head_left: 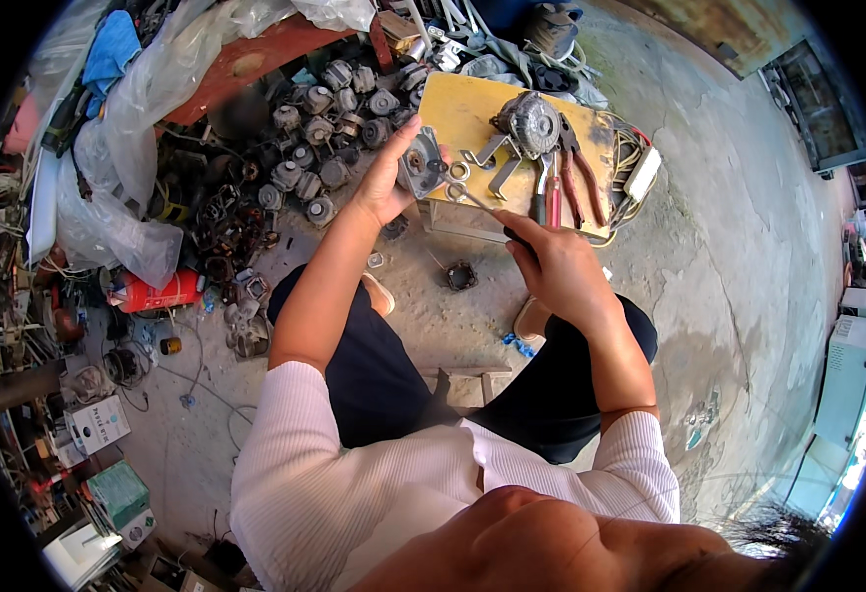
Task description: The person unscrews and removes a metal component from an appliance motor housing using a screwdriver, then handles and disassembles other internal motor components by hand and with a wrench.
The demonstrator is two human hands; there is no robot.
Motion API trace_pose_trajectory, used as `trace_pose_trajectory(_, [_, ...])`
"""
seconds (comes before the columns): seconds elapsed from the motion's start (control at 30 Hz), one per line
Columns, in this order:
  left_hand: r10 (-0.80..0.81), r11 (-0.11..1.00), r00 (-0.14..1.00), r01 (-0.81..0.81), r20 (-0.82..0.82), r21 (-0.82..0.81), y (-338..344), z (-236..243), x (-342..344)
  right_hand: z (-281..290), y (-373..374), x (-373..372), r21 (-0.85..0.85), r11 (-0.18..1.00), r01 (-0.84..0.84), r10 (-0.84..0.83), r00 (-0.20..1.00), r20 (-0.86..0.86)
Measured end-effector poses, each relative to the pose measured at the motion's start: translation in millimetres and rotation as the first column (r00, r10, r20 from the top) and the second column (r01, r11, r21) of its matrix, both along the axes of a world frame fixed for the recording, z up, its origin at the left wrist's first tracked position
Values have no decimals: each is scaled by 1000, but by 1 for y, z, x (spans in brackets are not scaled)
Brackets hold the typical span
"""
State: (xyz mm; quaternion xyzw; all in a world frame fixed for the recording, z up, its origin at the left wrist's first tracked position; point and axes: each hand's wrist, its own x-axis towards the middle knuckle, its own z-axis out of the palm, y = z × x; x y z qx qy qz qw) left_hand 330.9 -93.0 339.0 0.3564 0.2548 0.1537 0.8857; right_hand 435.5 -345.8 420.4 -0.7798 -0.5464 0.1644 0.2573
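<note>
My left hand (388, 178) holds up a small grey metal housing plate (418, 160) at the left edge of a yellow board (457, 104). My right hand (551, 261) grips a screwdriver (487, 207) by its dark handle, its shaft pointing up-left toward the plate; whether the tip touches it is unclear. On the board are a round motor housing (528, 123), bent metal brackets (502, 178), small rings (458, 172), a red-handled screwdriver (553, 205) and pliers (588, 183).
Several grey motor parts (319, 128) pile at the upper left, beside plastic sheeting (161, 252) and a red cylinder (154, 291). Coiled cables with a white strip (642, 173) lie right of the board. A small square part (460, 275) lies on the concrete floor (729, 276).
</note>
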Motion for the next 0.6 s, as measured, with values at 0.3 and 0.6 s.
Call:
trace_pose_trajectory(0.3, [37, 998, 997, -33, -74, 53, 11, 6, -7, -5, -3, 8, -56, 994, 92, -91, 996, 17])
trace_pose_trajectory(0.6, [-102, 989, 990, 112, 100, -93, 14, 25, -18, 7, -4, 4, 182, 977, 108, -83, 987, -140])
